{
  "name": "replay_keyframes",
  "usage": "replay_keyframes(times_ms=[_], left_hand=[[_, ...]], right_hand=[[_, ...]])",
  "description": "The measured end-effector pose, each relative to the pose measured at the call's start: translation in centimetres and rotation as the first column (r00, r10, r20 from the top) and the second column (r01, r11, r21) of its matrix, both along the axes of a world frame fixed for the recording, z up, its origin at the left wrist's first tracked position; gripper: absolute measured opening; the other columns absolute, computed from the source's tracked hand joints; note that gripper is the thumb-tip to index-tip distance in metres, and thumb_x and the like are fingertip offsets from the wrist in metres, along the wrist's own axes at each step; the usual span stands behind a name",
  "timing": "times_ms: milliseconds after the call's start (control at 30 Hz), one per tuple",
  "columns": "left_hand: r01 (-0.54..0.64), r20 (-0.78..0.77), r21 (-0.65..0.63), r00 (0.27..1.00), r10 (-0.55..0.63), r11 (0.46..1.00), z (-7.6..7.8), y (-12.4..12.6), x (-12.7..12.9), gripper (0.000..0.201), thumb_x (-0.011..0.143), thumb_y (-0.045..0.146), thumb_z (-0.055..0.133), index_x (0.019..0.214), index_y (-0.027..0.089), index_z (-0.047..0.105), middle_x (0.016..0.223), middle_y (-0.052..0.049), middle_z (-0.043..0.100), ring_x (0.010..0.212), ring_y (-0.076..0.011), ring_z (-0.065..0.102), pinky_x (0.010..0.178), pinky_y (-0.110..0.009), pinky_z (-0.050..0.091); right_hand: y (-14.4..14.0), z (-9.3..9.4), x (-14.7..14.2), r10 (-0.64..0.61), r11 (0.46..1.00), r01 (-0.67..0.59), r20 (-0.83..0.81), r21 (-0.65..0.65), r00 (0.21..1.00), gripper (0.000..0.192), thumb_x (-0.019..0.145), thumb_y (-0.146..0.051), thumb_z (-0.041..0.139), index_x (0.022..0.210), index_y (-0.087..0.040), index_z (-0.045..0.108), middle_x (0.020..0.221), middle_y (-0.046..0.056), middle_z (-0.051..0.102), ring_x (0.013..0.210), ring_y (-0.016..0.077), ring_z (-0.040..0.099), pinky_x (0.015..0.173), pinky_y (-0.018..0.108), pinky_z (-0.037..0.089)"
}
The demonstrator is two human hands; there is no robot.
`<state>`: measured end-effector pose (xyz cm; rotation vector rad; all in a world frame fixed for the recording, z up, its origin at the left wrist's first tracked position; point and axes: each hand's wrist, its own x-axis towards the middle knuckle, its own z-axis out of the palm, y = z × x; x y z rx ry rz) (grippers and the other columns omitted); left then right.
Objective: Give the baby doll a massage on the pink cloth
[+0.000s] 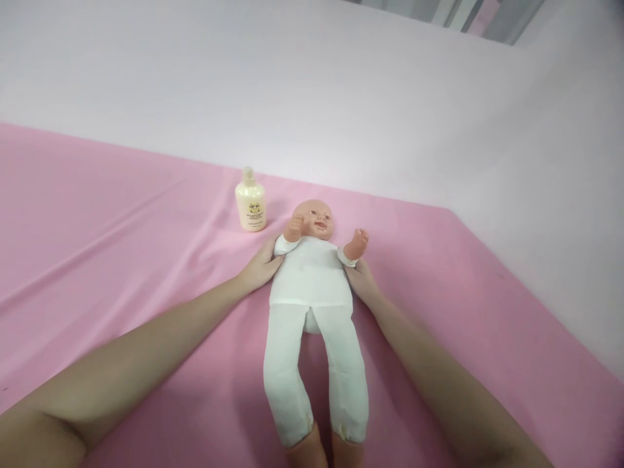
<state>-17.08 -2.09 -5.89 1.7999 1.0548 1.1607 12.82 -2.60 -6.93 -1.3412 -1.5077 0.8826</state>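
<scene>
Lying face-up on a pink cloth [121, 214], a baby doll in white clothes [312, 286] is cupped at both sides by left hand [260, 268] and right hand [363, 281], fingers loosely curled; an even, gentle hold seems best.

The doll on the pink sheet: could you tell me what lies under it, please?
The doll lies on its back on the pink sheet. The left hand and right hand reach in at its sides; their fingers disappear beneath the torso, so the grip underneath is hidden.
</scene>
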Motion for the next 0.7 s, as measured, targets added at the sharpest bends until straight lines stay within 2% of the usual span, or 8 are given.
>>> replay_keyframes(times_ms=[400, 700], left_hand=[[-0.001, 0.002, -0.012, 1.000, 0.001, 1.000, -0.47, 0.13, -0.15, 0.063, 0.101, 0.038, 0.060, 0.159, 0.019, 0.044, 0.164, -0.013, 0.053, 0.153, -0.0364, 0.048, 0.130, -0.054, 0.039], [-0.020, -0.004, -0.021, 1.000, 0.020, 1.000, -0.42, 0.07, -0.09, 0.061, 0.100, 0.039, 0.060, 0.156, 0.019, 0.048, 0.159, -0.013, 0.057, 0.152, -0.0369, 0.048, 0.131, -0.056, 0.036]], right_hand=[[0.17, -0.31, 0.10, 0.000, 0.999, 0.000, -0.022, 0.043, 1.000, 0.040, 0.091, -0.053, 0.061, 0.113, -0.023, 0.072, 0.119, 0.009, 0.077, 0.115, 0.0327, 0.068, 0.108, 0.054, 0.052], [0.11, -0.36, 0.18, 0.027, 0.999, -0.026, -0.033, 0.027, 0.999, 0.036, 0.093, -0.054, 0.061, 0.109, -0.023, 0.072, 0.117, 0.009, 0.077, 0.113, 0.0336, 0.068, 0.107, 0.054, 0.052]])
